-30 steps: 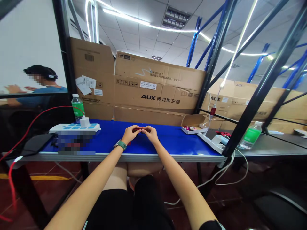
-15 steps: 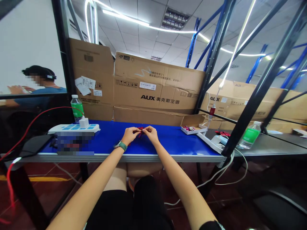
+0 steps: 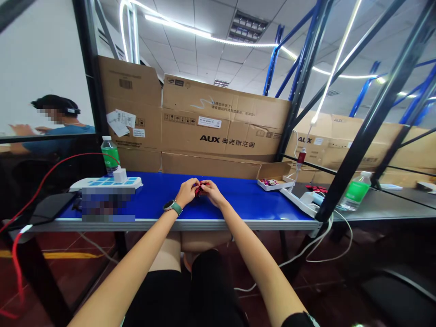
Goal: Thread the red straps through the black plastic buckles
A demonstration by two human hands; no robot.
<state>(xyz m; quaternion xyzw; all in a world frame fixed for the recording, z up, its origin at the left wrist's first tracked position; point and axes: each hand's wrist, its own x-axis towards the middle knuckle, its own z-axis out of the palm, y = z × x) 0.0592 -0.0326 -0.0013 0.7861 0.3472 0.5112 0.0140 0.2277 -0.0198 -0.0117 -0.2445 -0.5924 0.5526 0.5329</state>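
Above blue aluminium-edged table — left hand and right hand curled inward, nearly touching, both pinching small red object between fingertips; open brown cardboard box sat off to right.

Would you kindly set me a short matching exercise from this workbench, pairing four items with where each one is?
Items:
1. wristwatch
2. green-labelled plastic bottle
3. small red object
4. open cardboard box

Places:
A. at the right end of the blue table
B. on the left wrist
C. between the left hand and right hand
D. behind the white power strip

Pairs: 1-B, 2-D, 3-C, 4-A.
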